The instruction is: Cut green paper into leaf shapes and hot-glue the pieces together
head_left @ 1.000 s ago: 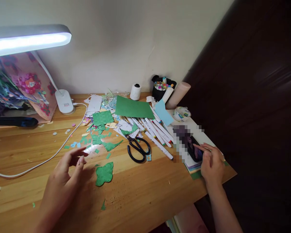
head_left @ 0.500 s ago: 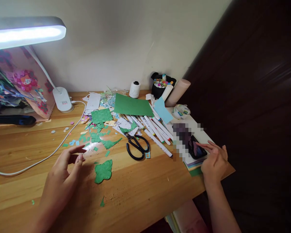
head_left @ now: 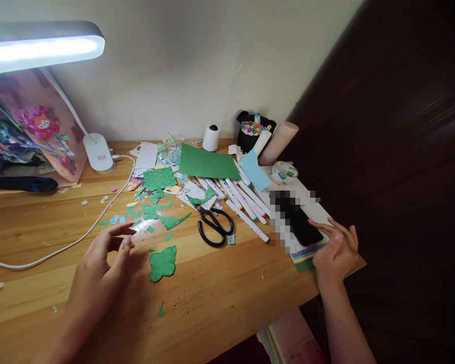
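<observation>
My left hand [head_left: 108,263] hovers low over the desk, thumb and fingers apart, holding nothing. Just to its right lies a green paper cutout shaped like a butterfly [head_left: 163,264], with a small green scrap [head_left: 161,309] nearer the desk's front edge. At the right, my right hand [head_left: 337,250] has its index finger stretched to the edge of a phone [head_left: 306,228], whose screen is dark; its other fingers are loosely spread. The phone rests on a stack of paper [head_left: 314,203] and is partly blurred by pixelation. Black-handled scissors [head_left: 216,227] lie between the two hands.
Markers [head_left: 246,217], a green sheet [head_left: 210,162] and green woven scraps [head_left: 160,178] cover the back of the desk. Behind stand a thread spool [head_left: 211,138], a marker holder [head_left: 255,132] and a tape roll [head_left: 283,173]. A lamp [head_left: 45,45] and its white cable [head_left: 98,222] are at left.
The phone's screen has gone from lit to dark. My right hand's index finger stays at its edge, and my left hand is nearly still. The view has shifted slightly.
</observation>
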Motion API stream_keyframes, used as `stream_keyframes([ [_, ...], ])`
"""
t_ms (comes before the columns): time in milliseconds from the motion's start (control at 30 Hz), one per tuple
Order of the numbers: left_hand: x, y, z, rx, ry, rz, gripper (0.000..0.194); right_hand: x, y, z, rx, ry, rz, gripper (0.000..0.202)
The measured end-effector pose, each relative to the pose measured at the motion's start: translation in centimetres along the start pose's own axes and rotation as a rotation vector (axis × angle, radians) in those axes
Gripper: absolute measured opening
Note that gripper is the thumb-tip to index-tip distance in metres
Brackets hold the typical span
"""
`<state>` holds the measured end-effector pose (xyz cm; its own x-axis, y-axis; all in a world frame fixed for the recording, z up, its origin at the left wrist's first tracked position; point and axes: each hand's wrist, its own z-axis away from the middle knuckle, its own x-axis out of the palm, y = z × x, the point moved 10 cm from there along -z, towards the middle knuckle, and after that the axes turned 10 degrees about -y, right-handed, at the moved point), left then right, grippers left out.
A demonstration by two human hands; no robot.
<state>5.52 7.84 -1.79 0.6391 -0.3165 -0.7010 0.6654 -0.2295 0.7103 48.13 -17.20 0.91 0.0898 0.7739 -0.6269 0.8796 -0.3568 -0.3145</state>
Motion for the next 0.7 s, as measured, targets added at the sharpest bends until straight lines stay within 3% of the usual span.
stream_keyframes([
  [67, 0.0, 0.1, 0.0, 0.005, 0.000, -0.006, 0.037, -0.1, 0.1, 0.0, 0.008, 0.017, 0.019, 0.057],
  [267, -0.1, 0.4, 0.0, 0.002, 0.013, -0.016, 0.037, 2.0, -0.3, -0.4, -0.049, -0.175, 0.032, 0.049],
  [500, -0.1, 0.6, 0.0, 0.022, 0.004, -0.022, 0.037, 3.7, -0.2, -0.4, -0.068, -0.299, 0.032, 0.039],
  [567, 0.0, 0.6, -0.1, 0.022, 0.004, -0.025, 0.038, 3.4, -0.1, -0.4, -0.065, -0.280, 0.030, 0.040],
  [700, 0.0, 0.4, -0.2, 0.002, 0.003, -0.033, 0.039, 1.2, 0.1, 0.1, -0.047, -0.113, 0.021, 0.043],
])
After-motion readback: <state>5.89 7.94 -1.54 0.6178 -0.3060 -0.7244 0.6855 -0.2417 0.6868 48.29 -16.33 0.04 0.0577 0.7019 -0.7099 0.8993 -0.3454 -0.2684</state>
